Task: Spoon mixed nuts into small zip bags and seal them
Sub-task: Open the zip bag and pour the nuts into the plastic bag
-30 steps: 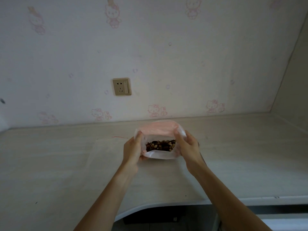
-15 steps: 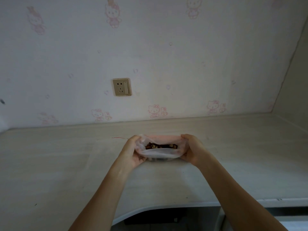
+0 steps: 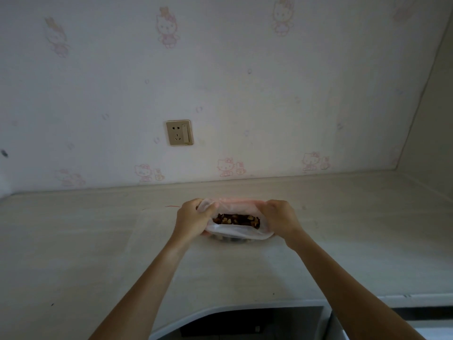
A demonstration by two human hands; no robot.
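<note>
Here, in the head view, a plastic bag of mixed nuts is held on the tabletop, its mouth gripped at nine o'clock by the left hand and at three o'clock by the right hand, fingers clenched on the film. Nuts could be spilled if the thin rim were let slip or tugged unevenly. A wall socket is seen at twelve o'clock; nothing is seen obstructing.

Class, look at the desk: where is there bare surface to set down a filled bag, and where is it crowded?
Bare desk lies right of the right hand, toward the side wall, and along the near edge beside the forearms. Left of the left hand lies a faint clear sheet. It is crowded only at the centre, where both hands grip the bag of nuts.
</note>
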